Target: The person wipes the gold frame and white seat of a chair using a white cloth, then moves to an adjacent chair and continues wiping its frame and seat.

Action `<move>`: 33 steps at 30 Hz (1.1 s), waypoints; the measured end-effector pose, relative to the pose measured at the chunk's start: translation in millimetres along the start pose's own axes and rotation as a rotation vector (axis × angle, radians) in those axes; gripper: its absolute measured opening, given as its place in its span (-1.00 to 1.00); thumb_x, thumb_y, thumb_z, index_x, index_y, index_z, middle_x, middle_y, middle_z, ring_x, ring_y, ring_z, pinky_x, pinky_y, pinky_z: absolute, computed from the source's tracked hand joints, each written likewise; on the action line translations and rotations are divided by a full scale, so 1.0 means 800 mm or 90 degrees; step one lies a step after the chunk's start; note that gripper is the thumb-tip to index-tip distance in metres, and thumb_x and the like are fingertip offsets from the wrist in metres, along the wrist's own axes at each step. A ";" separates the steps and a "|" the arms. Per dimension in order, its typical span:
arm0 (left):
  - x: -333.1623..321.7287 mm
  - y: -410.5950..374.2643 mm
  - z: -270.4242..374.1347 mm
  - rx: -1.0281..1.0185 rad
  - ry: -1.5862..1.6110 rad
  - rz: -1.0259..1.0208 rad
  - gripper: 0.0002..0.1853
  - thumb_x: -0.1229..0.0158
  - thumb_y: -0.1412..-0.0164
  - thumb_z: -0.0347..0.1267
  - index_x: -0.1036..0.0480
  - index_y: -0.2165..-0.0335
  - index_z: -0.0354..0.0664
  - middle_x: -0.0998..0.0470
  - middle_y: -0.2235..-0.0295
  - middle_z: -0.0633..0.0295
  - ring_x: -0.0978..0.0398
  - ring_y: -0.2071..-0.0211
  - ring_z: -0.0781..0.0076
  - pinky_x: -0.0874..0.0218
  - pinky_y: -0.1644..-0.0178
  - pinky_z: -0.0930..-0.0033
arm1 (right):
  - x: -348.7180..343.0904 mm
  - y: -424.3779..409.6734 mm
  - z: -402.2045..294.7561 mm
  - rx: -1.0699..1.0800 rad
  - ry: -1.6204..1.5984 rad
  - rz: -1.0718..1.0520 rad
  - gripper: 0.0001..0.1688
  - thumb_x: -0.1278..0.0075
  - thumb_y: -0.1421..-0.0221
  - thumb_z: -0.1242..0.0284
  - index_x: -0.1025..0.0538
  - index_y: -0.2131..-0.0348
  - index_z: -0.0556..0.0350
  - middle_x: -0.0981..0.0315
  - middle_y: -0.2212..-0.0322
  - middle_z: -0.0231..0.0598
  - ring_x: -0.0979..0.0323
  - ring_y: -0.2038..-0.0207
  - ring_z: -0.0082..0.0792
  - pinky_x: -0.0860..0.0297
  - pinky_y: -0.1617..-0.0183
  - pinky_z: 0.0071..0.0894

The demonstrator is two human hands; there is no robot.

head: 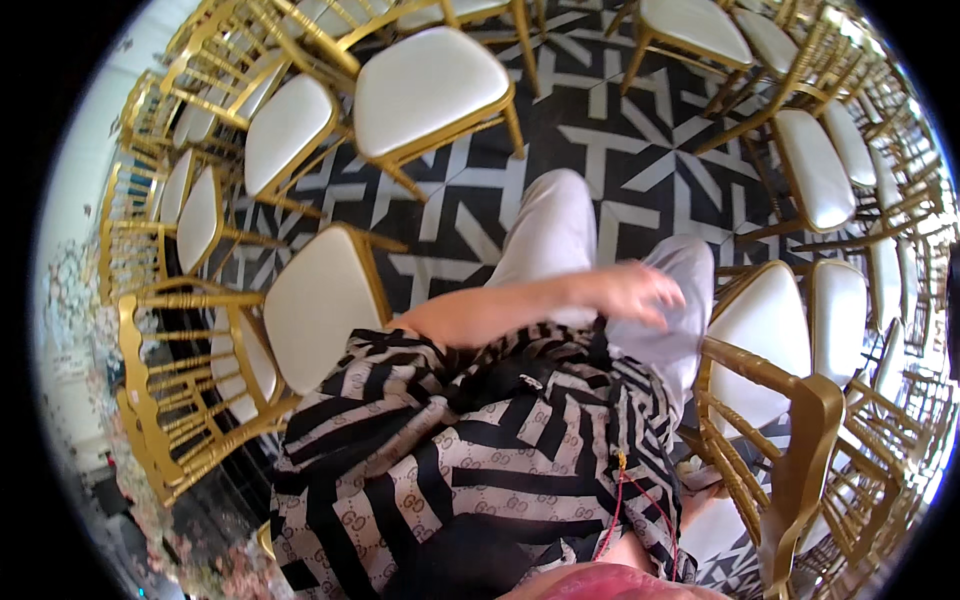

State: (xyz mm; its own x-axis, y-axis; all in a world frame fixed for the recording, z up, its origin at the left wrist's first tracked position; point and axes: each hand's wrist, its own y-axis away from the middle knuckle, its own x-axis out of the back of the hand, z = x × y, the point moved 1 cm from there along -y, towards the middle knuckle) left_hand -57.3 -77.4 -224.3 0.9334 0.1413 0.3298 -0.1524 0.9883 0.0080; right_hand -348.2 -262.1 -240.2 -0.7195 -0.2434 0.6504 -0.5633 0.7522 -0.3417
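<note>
My left hand (637, 292) reaches across in front of my body, over the light trousers (551, 225). It is blurred by motion, with its fingers partly apart and nothing visible in it. At my right side, a small part of what seems to be my right hand (701, 504) shows behind a gold chair back (799, 450). Something pale lies against it, too hidden to name. Nearest on the right is a white-cushioned seat (765, 337). A gold chair with a white cushion (322, 311) stands close on my left.
More gold chairs with white seats stand ahead-left (431, 90) and ahead-right (814, 169). Dense rows of chairs (896, 277) fill the far right. The black-and-white patterned floor (622, 135) runs between them. Pale flowers (217, 562) line the lower left.
</note>
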 end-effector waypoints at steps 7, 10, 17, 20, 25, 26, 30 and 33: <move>0.069 0.319 -0.208 0.590 -0.523 0.483 -0.53 -0.30 0.08 -0.14 -0.51 0.18 -0.12 -0.47 0.10 0.12 -0.41 0.06 0.07 -0.23 -0.02 0.02 | -0.196 0.018 -0.086 0.021 -0.160 -0.408 -0.69 -0.14 -0.03 0.35 -0.44 0.25 0.10 -0.46 0.33 -0.24 -0.44 0.24 -0.39 -0.39 0.11 -0.36; 0.063 0.398 -0.232 0.814 -0.617 0.506 -0.62 -0.25 0.02 -0.21 -0.51 0.20 -0.10 -0.30 -0.08 0.22 -0.12 -0.18 0.10 0.11 -0.21 -0.25 | -0.251 0.028 -0.100 0.003 -0.155 -0.482 -0.69 -0.14 -0.03 0.35 -0.44 0.25 0.11 -0.47 0.33 -0.23 -0.44 0.24 -0.38 -0.39 0.12 -0.36; -0.003 0.514 -0.266 0.887 -0.695 0.541 -0.68 -0.06 -0.04 -0.42 -0.49 0.16 -0.13 -0.11 -0.25 0.34 0.17 -0.34 0.29 0.42 -0.33 -0.21 | -0.323 0.041 -0.112 0.007 -0.132 -0.599 -0.69 -0.14 -0.02 0.35 -0.45 0.25 0.11 -0.47 0.33 -0.22 -0.44 0.23 -0.37 -0.39 0.12 -0.35; 0.005 0.500 -0.262 0.921 -0.675 0.520 -0.65 -0.03 -0.08 -0.41 -0.48 0.11 -0.11 -0.09 -0.26 0.39 0.20 -0.34 0.33 0.44 -0.34 -0.20 | -0.327 0.038 -0.108 0.008 -0.114 -0.612 -0.69 -0.14 -0.02 0.36 -0.45 0.25 0.11 -0.47 0.33 -0.21 -0.45 0.23 -0.36 -0.39 0.12 -0.34; 0.028 0.519 -0.261 1.002 -0.655 0.488 -0.57 -0.04 -0.08 -0.40 -0.45 0.02 -0.08 -0.05 -0.28 0.44 0.23 -0.35 0.36 0.45 -0.35 -0.16 | -0.327 0.038 -0.105 -0.003 -0.091 -0.624 -0.69 -0.14 -0.02 0.36 -0.46 0.25 0.11 -0.48 0.34 -0.20 -0.45 0.23 -0.35 -0.39 0.12 -0.34; 0.031 0.521 -0.265 1.009 -0.650 0.490 -0.57 -0.04 -0.09 -0.40 -0.45 0.02 -0.07 -0.05 -0.28 0.44 0.23 -0.35 0.36 0.45 -0.35 -0.15 | -0.326 0.039 -0.102 -0.006 -0.084 -0.628 -0.69 -0.14 -0.02 0.36 -0.46 0.25 0.11 -0.48 0.34 -0.19 -0.45 0.23 -0.35 -0.39 0.12 -0.33; 0.043 0.544 -0.273 1.066 -0.610 0.461 -0.55 -0.01 -0.13 -0.38 -0.40 -0.04 -0.05 -0.04 -0.28 0.44 0.24 -0.35 0.37 0.46 -0.36 -0.11 | -0.326 0.040 -0.096 -0.025 -0.075 -0.625 -0.69 -0.15 -0.01 0.36 -0.46 0.25 0.11 -0.48 0.34 -0.19 -0.46 0.23 -0.34 -0.40 0.13 -0.33; 0.034 0.600 -0.294 1.063 -0.636 0.534 -0.53 0.04 -0.19 -0.36 -0.33 -0.10 -0.01 -0.02 -0.29 0.44 0.26 -0.36 0.37 0.45 -0.36 -0.13 | -0.329 0.042 -0.097 -0.040 -0.082 -0.631 -0.69 -0.15 -0.01 0.36 -0.46 0.25 0.11 -0.48 0.34 -0.18 -0.46 0.23 -0.34 -0.40 0.13 -0.33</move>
State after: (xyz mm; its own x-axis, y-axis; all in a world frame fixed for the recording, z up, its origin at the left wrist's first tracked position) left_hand -28.7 414.5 -433.8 0.1455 -0.2151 0.9657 -0.9413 -0.3306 0.0682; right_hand -145.7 -125.2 -370.0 0.0219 -0.8398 0.5424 -0.9127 0.2046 0.3537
